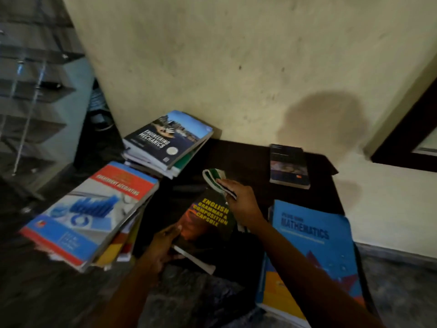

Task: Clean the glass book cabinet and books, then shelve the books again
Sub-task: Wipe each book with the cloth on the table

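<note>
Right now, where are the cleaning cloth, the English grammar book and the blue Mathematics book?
cleaning cloth [212, 179]: head view, on its folded green-and-white edge.
English grammar book [203, 233]: head view, on its dark cover.
Mathematics book [314, 252]: head view, on its blue cover.

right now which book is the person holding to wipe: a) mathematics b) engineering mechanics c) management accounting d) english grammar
d: the left hand grips the English Grammar book while the right hand holds the cloth at its top edge.

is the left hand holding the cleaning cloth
No, the right hand grips the green-and-white cloth at the top of the English Grammar book, while the left hand holds that book's lower edge.
</note>
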